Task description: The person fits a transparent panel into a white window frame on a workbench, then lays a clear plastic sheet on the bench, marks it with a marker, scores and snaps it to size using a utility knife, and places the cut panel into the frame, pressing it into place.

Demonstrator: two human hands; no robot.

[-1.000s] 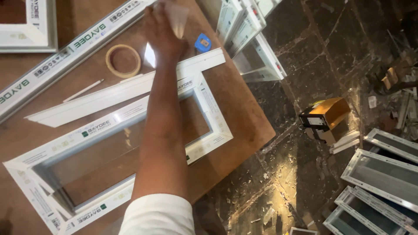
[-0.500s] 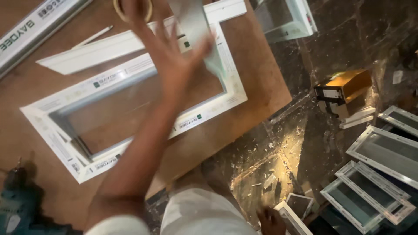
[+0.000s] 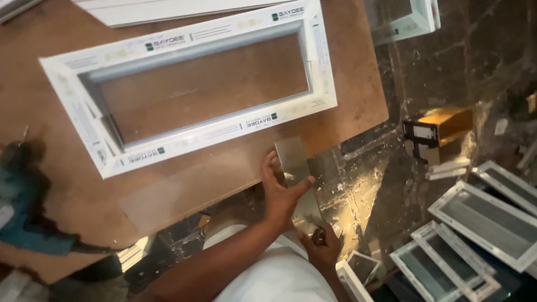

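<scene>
My left hand [image 3: 281, 194] grips a narrow clear glass piece [image 3: 293, 157] at the near edge of the brown table [image 3: 358, 84], thumb on one side and fingers on the other. My right hand [image 3: 323, 247] holds the lower end of the same piece, close to my white shirt. The glass stands tilted, partly over the table edge and partly over the floor. Just beyond it a white rectangular window frame [image 3: 224, 131] lies flat on the table. A faint clear sheet [image 3: 184, 193] seems to lie on the table left of my left hand.
A teal power tool [image 3: 25, 221] rests at the table's left edge. White profile strips [image 3: 168, 8] lie at the far side. On the dark, littered floor sit a golden-brown box [image 3: 444, 126] and several white framed panels [image 3: 486, 221].
My left arm, stretched far across the table before, has drawn back to the near edge with the glass piece. My right hand has come onto it. The view shifted toward the table edge.
</scene>
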